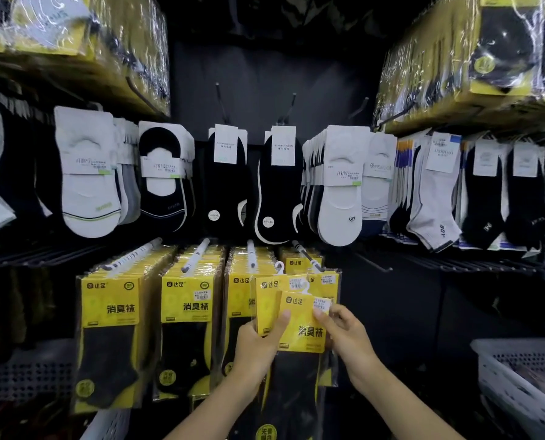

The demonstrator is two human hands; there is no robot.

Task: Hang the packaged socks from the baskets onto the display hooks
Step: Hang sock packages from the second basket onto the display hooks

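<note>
Risk: the white hanger loop [306,287] atop the front sock pack [302,325] may miss the tip of the display hook [307,257] just above the hands, or the second sock pack [266,296] behind it may slip, both glossy sleeves being held together. The left hand [258,347] grips the packs from lower left, thumb on the front one. The right hand [344,331] pinches its upper right corner. A white basket [518,376] sits well right of the right hand.

display hooks [198,254], yellow sock packs [188,300] hanging
</note>
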